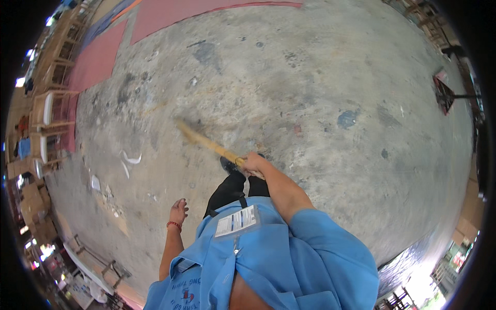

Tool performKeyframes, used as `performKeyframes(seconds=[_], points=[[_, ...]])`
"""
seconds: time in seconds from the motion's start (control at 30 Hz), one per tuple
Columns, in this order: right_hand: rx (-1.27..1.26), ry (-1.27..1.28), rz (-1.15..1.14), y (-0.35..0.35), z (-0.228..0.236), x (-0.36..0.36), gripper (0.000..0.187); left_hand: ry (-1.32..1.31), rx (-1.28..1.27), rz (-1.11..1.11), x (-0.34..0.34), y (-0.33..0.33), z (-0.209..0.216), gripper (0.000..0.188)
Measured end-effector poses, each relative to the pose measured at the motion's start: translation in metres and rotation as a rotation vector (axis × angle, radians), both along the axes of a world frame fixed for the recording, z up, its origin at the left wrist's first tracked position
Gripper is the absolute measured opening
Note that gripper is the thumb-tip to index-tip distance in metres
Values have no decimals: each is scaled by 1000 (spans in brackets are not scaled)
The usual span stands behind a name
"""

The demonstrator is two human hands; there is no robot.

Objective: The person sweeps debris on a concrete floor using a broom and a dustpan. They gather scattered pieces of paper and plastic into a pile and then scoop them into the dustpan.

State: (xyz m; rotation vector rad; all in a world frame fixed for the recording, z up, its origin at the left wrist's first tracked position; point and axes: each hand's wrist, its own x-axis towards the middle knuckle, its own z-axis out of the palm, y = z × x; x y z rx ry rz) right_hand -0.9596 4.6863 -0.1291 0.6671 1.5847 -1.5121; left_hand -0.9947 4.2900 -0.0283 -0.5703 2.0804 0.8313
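Note:
My right hand [253, 163] is wrapped round a long yellow broom [219, 149] in front of my legs. The broom slants down to the far left, and its far end is blurred over the concrete floor. A short pale piece of it shows behind my fist. Out to the left, my left hand [179, 210] hangs beside my body with its fingers loosely bent and nothing in it. A red bracelet [174, 225] circles that wrist.
White scraps [132, 158] and smaller litter lie on the stained floor [330, 77] to the left. Red mats [98, 62] cover the far left. Wooden chairs [51, 108] and cardboard boxes [35, 204] line the left side. A red-based stand [444, 93] is at the right.

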Motion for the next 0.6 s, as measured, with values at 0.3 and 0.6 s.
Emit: performKeyframes(seconds=[0.3,0.6], points=[[684,-33,52,106,69,258,69,-2,90,-41,-67,73,-44,48],[894,-183,-645,253,18,280,44,-104,49,-184,-100,87,-62,48]])
